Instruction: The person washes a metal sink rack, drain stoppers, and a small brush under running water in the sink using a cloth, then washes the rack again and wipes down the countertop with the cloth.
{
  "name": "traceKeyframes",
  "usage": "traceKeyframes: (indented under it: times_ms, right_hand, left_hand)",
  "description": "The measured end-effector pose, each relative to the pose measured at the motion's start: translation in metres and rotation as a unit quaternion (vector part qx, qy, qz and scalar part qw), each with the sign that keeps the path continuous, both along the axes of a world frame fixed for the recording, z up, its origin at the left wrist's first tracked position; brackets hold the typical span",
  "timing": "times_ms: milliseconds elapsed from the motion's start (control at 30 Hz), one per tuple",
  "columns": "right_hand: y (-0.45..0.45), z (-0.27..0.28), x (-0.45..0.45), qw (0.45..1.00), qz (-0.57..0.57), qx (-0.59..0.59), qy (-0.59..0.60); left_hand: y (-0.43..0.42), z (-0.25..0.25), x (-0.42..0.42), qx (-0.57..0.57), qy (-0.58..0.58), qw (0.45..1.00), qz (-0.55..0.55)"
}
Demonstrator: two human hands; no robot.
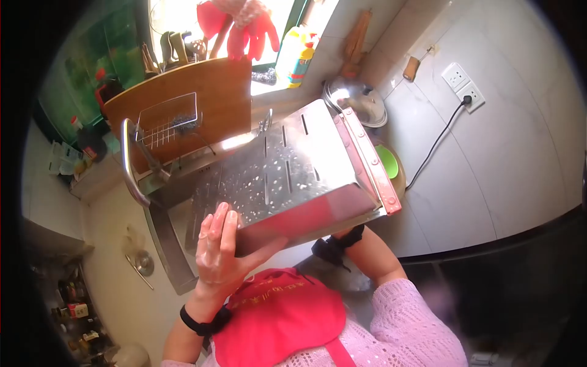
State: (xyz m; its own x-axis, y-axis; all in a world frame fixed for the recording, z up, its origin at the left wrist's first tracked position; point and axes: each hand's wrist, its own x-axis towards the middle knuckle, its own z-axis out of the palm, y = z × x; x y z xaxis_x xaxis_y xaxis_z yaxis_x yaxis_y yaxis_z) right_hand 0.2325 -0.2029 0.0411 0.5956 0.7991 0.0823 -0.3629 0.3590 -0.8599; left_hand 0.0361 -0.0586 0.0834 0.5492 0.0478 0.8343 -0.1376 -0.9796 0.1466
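A wet, shiny metal box with slots in its upper face is held tilted over the sink. My left hand grips its lower left edge, fingers on the slotted face and thumb along the near side. Suds or water cover the fingers. From the right, my right forearm, with a black band at the wrist, reaches under the box; my right hand is hidden behind it. A pinkish riveted strip runs along the right end of the box.
A curved faucet rises left of the box. Behind are a wooden board, a wire rack and red gloves. At the right are a metal lid, a green bowl and a plugged-in cord.
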Motion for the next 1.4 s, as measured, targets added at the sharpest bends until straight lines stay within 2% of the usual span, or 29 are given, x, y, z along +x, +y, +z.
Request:
traceKeyframes:
  times_ms: [200, 500, 600, 700, 900, 1000, 1133, 1233, 1400]
  right_hand:
    - [-0.001, 0.001, -0.005, 1.0, 0.005, 0.014, 0.001]
    - [0.0, 0.004, -0.009, 1.0, 0.015, 0.016, -0.004]
    - [0.0, 0.005, -0.009, 1.0, 0.016, 0.015, -0.007]
    - [0.002, 0.008, -0.009, 1.0, 0.018, 0.014, -0.009]
    - [0.006, 0.009, -0.012, 1.0, 0.026, 0.002, -0.013]
    - [0.013, 0.008, -0.012, 0.999, 0.033, -0.006, -0.027]
    - [0.02, 0.014, -0.016, 0.998, 0.036, -0.043, -0.038]
    - [0.022, 0.029, -0.023, 0.993, 0.011, -0.114, 0.016]
    - [0.011, 0.029, -0.022, 0.987, 0.024, -0.155, -0.038]
  left_hand:
    - [-0.006, 0.012, -0.007, 0.052, -0.008, 0.999, 0.007]
    - [-0.007, 0.016, -0.012, 0.015, -0.005, 1.0, -0.008]
    - [-0.007, 0.011, -0.014, -0.011, -0.005, 1.0, -0.011]
    - [-0.003, -0.001, -0.015, -0.083, -0.011, 0.996, -0.03]
    - [-0.003, 0.004, -0.013, -0.122, -0.021, 0.992, -0.017]
    - [0.005, 0.012, -0.017, -0.002, 0.026, 1.0, 0.001]
    - [0.008, 0.022, -0.019, -0.133, 0.111, 0.985, 0.0]
    - [0.015, 0.02, -0.017, -0.196, 0.106, 0.975, -0.023]
    - [0.02, 0.013, -0.013, -0.254, 0.104, 0.961, -0.043]
